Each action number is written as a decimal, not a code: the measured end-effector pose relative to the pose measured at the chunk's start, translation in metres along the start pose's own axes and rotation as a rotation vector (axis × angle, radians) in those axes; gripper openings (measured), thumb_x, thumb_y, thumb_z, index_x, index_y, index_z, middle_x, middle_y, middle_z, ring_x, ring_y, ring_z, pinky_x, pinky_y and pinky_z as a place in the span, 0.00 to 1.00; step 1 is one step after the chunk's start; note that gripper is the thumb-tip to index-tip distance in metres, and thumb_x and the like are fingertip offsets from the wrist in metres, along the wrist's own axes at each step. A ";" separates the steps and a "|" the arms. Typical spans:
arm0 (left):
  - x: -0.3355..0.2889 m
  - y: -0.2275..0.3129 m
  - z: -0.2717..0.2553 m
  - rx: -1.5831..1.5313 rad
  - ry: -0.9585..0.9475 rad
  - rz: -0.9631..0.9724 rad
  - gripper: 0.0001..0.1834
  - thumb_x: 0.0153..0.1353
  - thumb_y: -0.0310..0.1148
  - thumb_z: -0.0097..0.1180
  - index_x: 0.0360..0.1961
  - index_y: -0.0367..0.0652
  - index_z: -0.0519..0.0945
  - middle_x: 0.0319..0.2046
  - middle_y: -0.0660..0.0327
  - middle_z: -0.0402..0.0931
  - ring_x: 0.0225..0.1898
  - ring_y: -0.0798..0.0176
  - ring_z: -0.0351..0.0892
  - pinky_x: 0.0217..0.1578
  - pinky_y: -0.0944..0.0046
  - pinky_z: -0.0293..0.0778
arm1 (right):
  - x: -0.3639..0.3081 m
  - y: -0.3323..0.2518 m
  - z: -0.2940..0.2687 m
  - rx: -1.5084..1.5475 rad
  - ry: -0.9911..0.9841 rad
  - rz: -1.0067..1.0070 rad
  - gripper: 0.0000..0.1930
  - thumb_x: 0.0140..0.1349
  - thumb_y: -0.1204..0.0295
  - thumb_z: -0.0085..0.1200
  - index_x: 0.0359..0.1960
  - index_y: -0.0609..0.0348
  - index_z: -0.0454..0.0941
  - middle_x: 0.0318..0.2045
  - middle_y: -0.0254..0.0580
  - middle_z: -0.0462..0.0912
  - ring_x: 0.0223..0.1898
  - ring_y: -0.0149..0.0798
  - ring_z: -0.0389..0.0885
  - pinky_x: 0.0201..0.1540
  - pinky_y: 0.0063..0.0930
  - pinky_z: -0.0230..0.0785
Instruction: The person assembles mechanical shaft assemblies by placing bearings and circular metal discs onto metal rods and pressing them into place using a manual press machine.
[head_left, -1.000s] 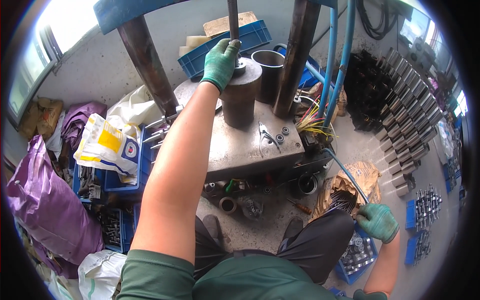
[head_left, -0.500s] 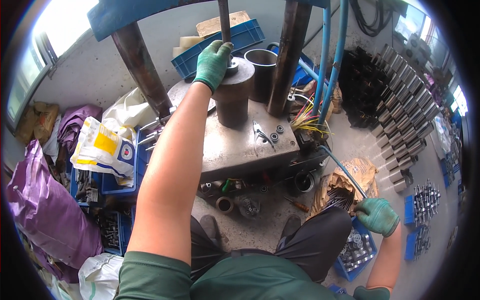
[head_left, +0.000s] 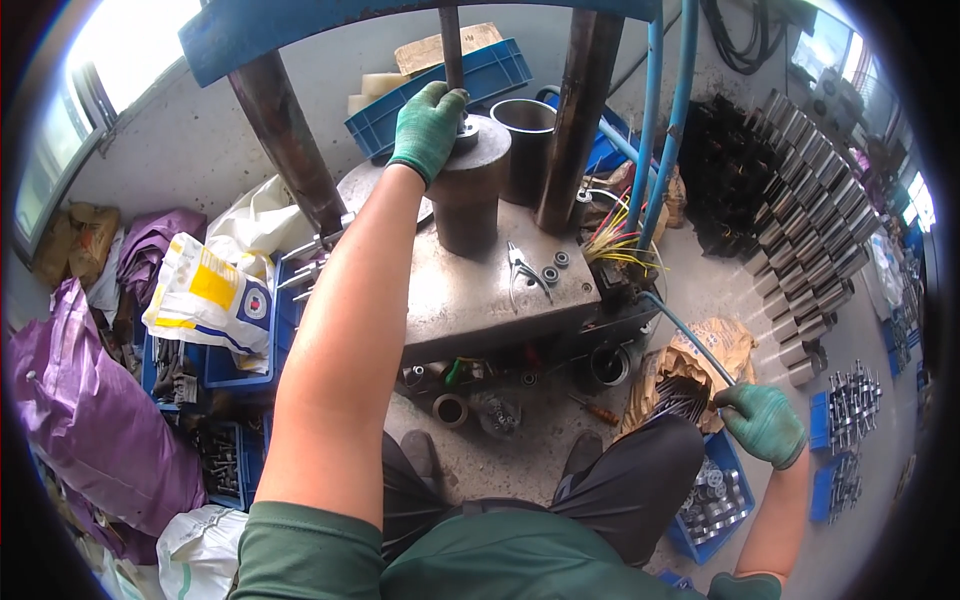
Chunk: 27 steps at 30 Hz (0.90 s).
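1. The left hand (head_left: 430,132) is partly curled, fingertips at the foot of an upright metal rod (head_left: 452,52); whether it grips the rod or merely steadies it is hidden.
2. Just beside those fingers, a small ring-shaped metal part (head_left: 467,138) sits on top of the flanged steel cylinder (head_left: 468,210), which stands on the steel worktop (head_left: 470,312).
3. The right hand (head_left: 765,425) is closed around the end of a slim blue-grey lever (head_left: 690,340).
4. As far as can be judged, the setting-up is done: rod, ring and cylinder appear lined up. How far the rod has gone in cannot be told.
5. Two loose bearings (head_left: 556,266) lie beside the pliers (head_left: 523,275), apart from the cylinder, seemingly not yet fitted.
6. More metal parts (head_left: 718,508) fill a blue crate below the right hand, presumably unworked.
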<state>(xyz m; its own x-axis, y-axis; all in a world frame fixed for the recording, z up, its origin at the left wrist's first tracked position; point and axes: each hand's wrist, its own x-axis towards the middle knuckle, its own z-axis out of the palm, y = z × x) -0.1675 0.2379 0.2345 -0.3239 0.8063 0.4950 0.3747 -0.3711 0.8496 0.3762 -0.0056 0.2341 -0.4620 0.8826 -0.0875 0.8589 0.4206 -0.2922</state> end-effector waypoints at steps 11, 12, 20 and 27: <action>0.001 -0.004 0.004 -0.003 0.000 0.012 0.16 0.69 0.41 0.58 0.43 0.38 0.86 0.31 0.55 0.84 0.33 0.61 0.82 0.41 0.59 0.77 | -0.001 0.001 -0.002 -0.025 -0.032 -0.009 0.15 0.64 0.68 0.57 0.48 0.61 0.88 0.42 0.55 0.89 0.45 0.58 0.88 0.53 0.46 0.80; 0.000 -0.004 0.004 -0.004 -0.001 0.011 0.16 0.69 0.41 0.58 0.43 0.38 0.86 0.31 0.55 0.84 0.33 0.61 0.82 0.41 0.59 0.77 | 0.000 0.003 -0.001 -0.025 -0.032 -0.008 0.15 0.64 0.68 0.57 0.48 0.61 0.88 0.42 0.55 0.89 0.45 0.58 0.88 0.53 0.46 0.80; 0.008 -0.021 -0.001 -0.182 0.029 0.090 0.18 0.75 0.41 0.51 0.50 0.39 0.86 0.33 0.58 0.85 0.34 0.64 0.82 0.41 0.62 0.77 | 0.026 -0.001 -0.019 -0.016 0.391 -0.027 0.12 0.67 0.75 0.60 0.49 0.65 0.85 0.41 0.55 0.88 0.41 0.53 0.88 0.47 0.41 0.80; -0.001 -0.003 0.004 -0.073 0.024 0.070 0.19 0.76 0.43 0.55 0.49 0.38 0.85 0.32 0.59 0.85 0.33 0.66 0.81 0.39 0.64 0.76 | 0.128 0.016 -0.089 -0.034 0.998 -0.151 0.11 0.73 0.72 0.61 0.52 0.64 0.85 0.42 0.45 0.89 0.41 0.39 0.88 0.48 0.31 0.80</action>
<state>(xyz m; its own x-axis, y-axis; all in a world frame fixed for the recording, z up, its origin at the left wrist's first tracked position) -0.1653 0.2399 0.2305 -0.3198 0.7663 0.5572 0.3332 -0.4596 0.8232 0.3507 0.1328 0.3031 -0.1839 0.5853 0.7897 0.8198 0.5345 -0.2053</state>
